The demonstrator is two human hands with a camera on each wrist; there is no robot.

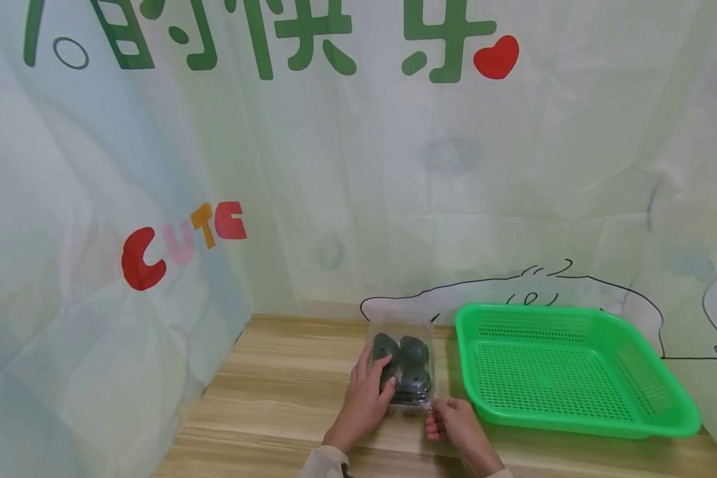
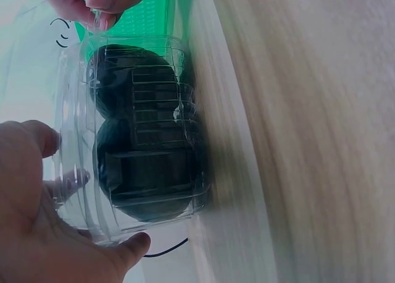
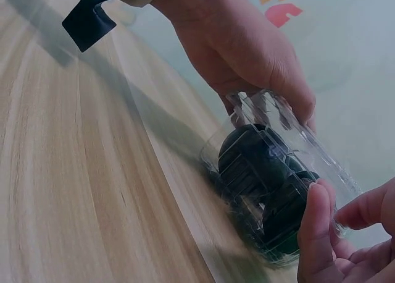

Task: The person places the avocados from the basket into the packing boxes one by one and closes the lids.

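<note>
A clear plastic clamshell box stands on the wooden table, holding several dark green, egg-shaped fruits that look like avocados. My left hand holds the box from its left side, some fingers over the lid and others down along the wall. In the left wrist view the lid sits over the fruits, between the spread fingers of that hand. At the near right corner, my right hand pinches the rim of the box between thumb and forefinger. The right wrist view shows this pinch close up.
A green perforated plastic basket stands just right of the box, with nothing in it. The wooden table reaches back to a printed cloth backdrop, which also hangs at the left.
</note>
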